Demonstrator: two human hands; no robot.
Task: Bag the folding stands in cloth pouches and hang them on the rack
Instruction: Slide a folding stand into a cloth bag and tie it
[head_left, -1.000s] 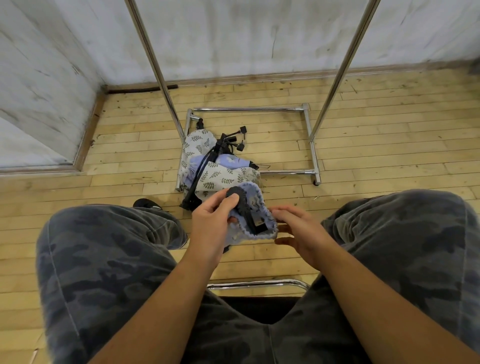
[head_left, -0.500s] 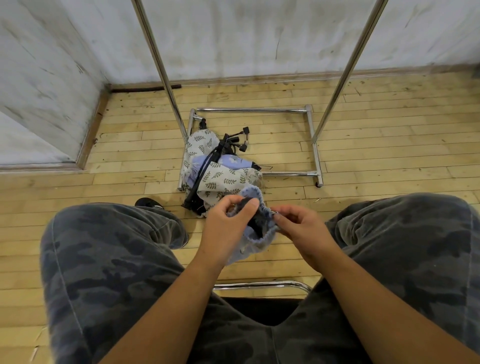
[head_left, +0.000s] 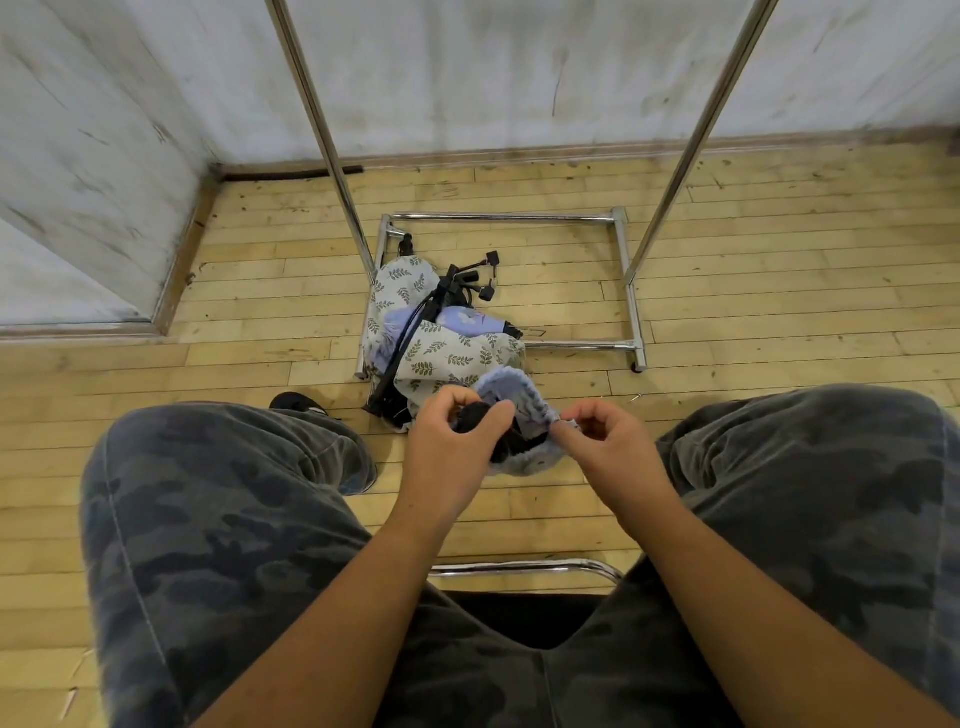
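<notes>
Two hands (head_left: 451, 441) (head_left: 605, 441), one rack (head_left: 498, 217), one pale-blue pouch (head_left: 522, 397), one shoe (head_left: 298, 402)

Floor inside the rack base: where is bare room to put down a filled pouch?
The right half inside the rack base is bare boards, bordered by its back bar, its right bar and the pile of pouches and stands. Bare floor also lies left of the pile, toward the wall. Crowded: the base's left front corner, under that pile.

Single head-worn wide-angle view, looking forward and down, close over hands (head_left: 524, 447) and lap, floor beyond
</notes>
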